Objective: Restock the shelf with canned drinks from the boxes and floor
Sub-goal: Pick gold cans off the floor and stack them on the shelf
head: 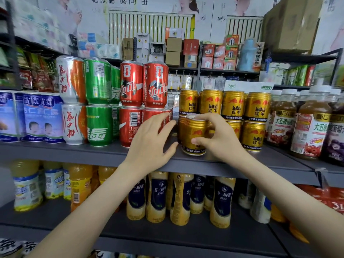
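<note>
Grey shelf is carrying stacked cans. Right hand is gripping a gold can standing at the shelf's front edge; left hand is hovering beside, fingers spread.

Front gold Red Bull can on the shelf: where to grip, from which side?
Grip the gold can round its side wall at mid-height, coming from the front. It stands upright at the shelf edge; other gold cans crowd its back and right.

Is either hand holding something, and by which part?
The right hand holds a gold can, fingers on its top rim, thumb low on its side. The left hand holds nothing.
</note>
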Motion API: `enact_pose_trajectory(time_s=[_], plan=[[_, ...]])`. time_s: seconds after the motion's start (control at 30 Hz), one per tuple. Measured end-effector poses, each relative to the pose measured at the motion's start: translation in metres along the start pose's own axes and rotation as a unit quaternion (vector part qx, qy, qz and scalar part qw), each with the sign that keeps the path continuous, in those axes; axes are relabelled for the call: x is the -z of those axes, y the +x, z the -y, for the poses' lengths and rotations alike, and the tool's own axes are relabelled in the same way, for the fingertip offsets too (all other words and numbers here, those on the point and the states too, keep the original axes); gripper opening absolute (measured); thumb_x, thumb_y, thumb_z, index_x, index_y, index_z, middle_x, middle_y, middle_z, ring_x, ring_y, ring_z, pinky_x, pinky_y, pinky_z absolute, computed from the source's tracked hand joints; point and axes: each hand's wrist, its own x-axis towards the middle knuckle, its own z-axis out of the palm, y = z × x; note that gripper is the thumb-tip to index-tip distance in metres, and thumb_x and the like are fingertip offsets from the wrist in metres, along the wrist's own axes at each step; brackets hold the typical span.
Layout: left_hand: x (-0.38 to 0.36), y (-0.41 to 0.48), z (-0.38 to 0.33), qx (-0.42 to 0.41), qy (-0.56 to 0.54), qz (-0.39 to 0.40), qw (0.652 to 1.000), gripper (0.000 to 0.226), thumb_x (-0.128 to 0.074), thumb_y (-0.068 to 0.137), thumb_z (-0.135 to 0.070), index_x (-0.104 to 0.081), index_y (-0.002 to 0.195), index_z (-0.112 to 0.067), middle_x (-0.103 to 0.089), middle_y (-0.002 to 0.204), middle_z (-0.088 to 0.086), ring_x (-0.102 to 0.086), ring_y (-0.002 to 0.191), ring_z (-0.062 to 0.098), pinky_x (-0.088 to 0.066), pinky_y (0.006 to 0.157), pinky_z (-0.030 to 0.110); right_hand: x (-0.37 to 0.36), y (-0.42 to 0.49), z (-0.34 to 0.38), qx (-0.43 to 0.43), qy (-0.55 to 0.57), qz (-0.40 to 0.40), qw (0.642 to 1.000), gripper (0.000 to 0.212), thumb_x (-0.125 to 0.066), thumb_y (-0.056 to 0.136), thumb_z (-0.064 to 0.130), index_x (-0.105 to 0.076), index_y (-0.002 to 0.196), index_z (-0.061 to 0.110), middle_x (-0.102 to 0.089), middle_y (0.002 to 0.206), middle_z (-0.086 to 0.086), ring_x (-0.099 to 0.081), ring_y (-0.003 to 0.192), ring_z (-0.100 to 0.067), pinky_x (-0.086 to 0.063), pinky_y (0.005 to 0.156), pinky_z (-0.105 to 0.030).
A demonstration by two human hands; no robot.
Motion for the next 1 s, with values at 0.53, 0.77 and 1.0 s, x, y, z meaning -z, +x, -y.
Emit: enact_pose_trajectory(time_s=[0.53, 0.77, 1.0], plan=[[-0.008, 0.016, 0.032, 0.107, 0.047, 0.043, 0.992, 0.089, -0.067, 0.082, -0.040, -0.016, 0.152, -0.018, -0.011, 0.156, 0.021, -0.016, 0.142, 0.039, -0.016, 0.113, 0.047, -0.012, 0.098, 0.021, -0.009, -0.100, -0.086, 0.991, 0.056, -0.076, 0.076, 0.020, -0.049, 0.125, 0.013, -0.046, 0.123, -0.003, -0.045, 0.101, -0.011, -0.033, 0.081, -0.020], [-0.007, 0.018, 0.039, 0.089, 0.040, 0.050, 0.994, 0.092, -0.069, 0.080, -0.041, -0.015, 0.151, -0.019, -0.016, 0.154, 0.021, -0.026, 0.139, 0.039, -0.023, 0.111, 0.048, -0.026, 0.109, 0.007, -0.034, -0.139, -0.033, 0.989, 0.062, -0.074, 0.079, 0.025, -0.044, 0.132, 0.014, -0.046, 0.130, -0.006, -0.048, 0.116, -0.024, -0.043, 0.092, -0.031], [-0.007, 0.018, 0.039, 0.086, 0.043, 0.046, 0.994, 0.087, -0.069, 0.080, -0.040, -0.022, 0.150, -0.018, -0.018, 0.154, 0.022, -0.028, 0.137, 0.039, -0.019, 0.109, 0.043, -0.018, 0.109, 0.012, -0.015, -0.328, -0.022, 0.944, 0.061, -0.062, 0.086, 0.040, -0.038, 0.140, 0.023, -0.044, 0.140, 0.000, -0.026, 0.131, -0.027, -0.018, 0.103, -0.041]])
